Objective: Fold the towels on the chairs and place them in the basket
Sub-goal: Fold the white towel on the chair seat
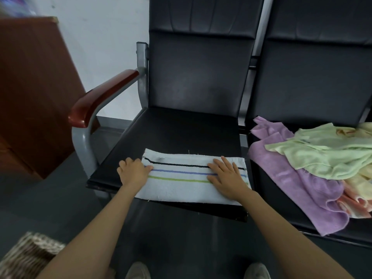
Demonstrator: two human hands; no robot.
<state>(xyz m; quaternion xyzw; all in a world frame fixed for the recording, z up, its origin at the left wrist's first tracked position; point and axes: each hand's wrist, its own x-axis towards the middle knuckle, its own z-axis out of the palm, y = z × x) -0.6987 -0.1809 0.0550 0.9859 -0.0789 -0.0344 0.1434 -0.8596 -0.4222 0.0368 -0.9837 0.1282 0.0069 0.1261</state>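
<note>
White striped towel lies lengthwise left-right; left hand pinches its end; right hand flat.

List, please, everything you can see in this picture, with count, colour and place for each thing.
White terry towel with black, blue and green stripes: one, folded flat, front of the left seat.
Black padded chairs: two, side by side; left one has a red-brown wooden armrest.
Lilac towel: one, crumpled, right seat, under the others.
Pale green towel: one, crumpled, on top of the pile.
Yellow and pink cloth: count unclear, at the pile's right edge.
Woven wicker basket: one, brown-beige, floor, lower left.
Red-brown wooden cabinet: one, left.
Shoes: two, grey, bottom edge.
Left hand: on the striped towel's left end, fingers curled.
Right hand: flat on its right part.
</note>
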